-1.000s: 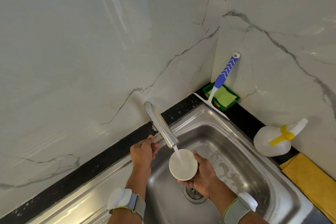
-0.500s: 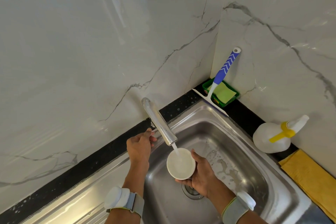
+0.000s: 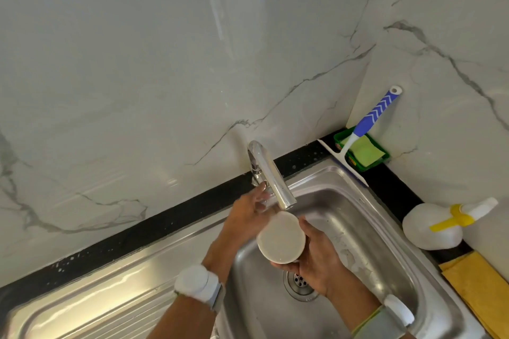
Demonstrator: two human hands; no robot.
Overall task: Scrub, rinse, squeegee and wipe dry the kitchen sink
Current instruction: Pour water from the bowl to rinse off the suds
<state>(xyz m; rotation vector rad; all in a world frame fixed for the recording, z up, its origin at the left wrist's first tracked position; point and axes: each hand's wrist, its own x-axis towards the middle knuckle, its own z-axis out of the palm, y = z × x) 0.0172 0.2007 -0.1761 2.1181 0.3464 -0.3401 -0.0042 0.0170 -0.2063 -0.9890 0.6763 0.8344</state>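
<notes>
My right hand (image 3: 316, 259) grips a white cup (image 3: 281, 241) filled with water, held over the steel sink (image 3: 358, 215) just below the tap spout (image 3: 271, 173). My left hand (image 3: 248, 213) reaches under the spout to the tap's lever, fingers touching it; the lever itself is mostly hidden. No water stream shows from the spout. The drain (image 3: 300, 282) lies beneath my right wrist. White residue patches mark the basin floor to the right.
A blue-handled squeegee (image 3: 366, 121) leans in the corner over a green tray with a sponge (image 3: 363, 151). A white spray bottle (image 3: 440, 226) lies on the black counter at right, beside a yellow cloth (image 3: 479, 289). The steel drainboard (image 3: 110, 292) extends left.
The water stream into the cup has stopped. The cup is now full and slightly lower, away from the spout. My left hand stays at the tap lever. The view shifted down.
</notes>
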